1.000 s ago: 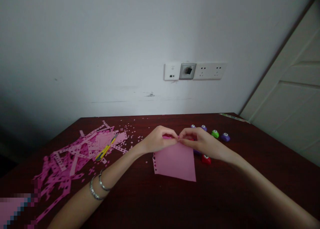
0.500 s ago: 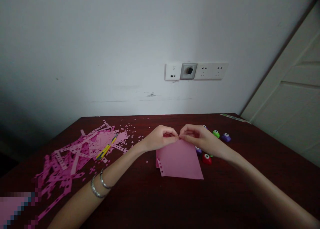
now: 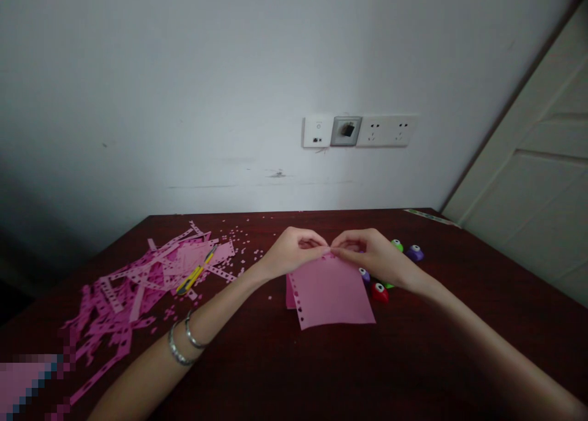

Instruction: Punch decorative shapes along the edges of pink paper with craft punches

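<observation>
Both hands meet at the far edge of a pink sheet of paper (image 3: 335,292), fingertips nearly touching. My left hand (image 3: 298,249) pinches that edge from the left, with two silver bangles (image 3: 179,344) on the wrist. From the right, my right hand (image 3: 365,252) pinches the same edge. The sheet slopes toward me, and a row of small punched holes runs along its left side. Small cut marks show just under the fingertips. Another pink layer peeks out beneath the sheet at its left; whether it is joined cannot be seen.
Pink punched paper strips (image 3: 138,280) lie heaped at the left, with a yellow utility knife (image 3: 197,271) on top. Tiny pink cutouts (image 3: 239,237) are scattered nearby. Right of the sheet sit red (image 3: 380,292), purple (image 3: 416,253) and green (image 3: 397,245) craft punches. Wall sockets (image 3: 361,131) are behind.
The sheet has tilted and shifted slightly, so more of the hole row on its left side shows. Small cut marks at the top edge are now visible. Both hands still pinch it.
</observation>
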Demonstrator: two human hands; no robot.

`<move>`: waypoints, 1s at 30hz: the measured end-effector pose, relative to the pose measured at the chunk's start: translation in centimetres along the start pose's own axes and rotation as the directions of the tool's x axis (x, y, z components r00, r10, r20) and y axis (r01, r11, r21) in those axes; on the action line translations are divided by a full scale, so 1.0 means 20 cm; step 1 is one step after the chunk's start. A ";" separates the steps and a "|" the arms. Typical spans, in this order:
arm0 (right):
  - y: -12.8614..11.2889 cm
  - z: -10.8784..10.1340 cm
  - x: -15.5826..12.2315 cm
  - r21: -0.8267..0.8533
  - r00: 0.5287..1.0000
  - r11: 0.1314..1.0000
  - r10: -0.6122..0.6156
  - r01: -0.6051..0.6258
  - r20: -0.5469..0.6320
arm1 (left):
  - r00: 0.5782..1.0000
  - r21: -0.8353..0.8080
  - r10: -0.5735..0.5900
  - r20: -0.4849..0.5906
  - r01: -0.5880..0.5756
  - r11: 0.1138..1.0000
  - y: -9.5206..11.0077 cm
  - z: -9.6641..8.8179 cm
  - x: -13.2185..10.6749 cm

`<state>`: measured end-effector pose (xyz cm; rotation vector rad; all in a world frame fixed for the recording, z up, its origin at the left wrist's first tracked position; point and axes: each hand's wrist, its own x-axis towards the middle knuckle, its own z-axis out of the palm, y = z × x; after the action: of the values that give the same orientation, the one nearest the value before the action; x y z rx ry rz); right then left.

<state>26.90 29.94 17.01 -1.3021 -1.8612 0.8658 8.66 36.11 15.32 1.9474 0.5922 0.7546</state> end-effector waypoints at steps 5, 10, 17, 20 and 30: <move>-0.02 0.01 -0.01 -0.074 0.999 0.997 -0.017 0.015 -0.029 | 0.998 -0.006 -0.018 -0.053 0.018 1.000 0.00 0.00 0.00; -0.02 0.01 -0.01 -0.114 0.997 0.992 -0.053 0.046 -0.055 | 0.998 -0.042 -0.017 -0.053 0.014 0.999 0.00 0.01 0.00; -0.02 0.00 -0.01 -0.087 0.999 0.995 -0.040 0.038 -0.024 | 0.999 -0.049 -0.050 -0.012 0.050 0.998 0.01 0.01 0.00; -0.02 -0.01 -0.01 -0.073 0.999 0.996 -0.047 0.045 -0.020 | 0.994 -0.085 -0.107 -0.009 0.106 0.991 0.00 -0.01 0.00; 0.02 -0.07 -0.01 -0.059 1.000 0.998 0.005 -0.006 -0.024 | 0.984 0.097 -0.177 -0.032 0.179 0.979 -0.16 -0.34 0.06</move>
<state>28.34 29.96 17.39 -1.3488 -1.8783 0.8001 4.37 42.30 15.29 1.9478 0.8206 0.6455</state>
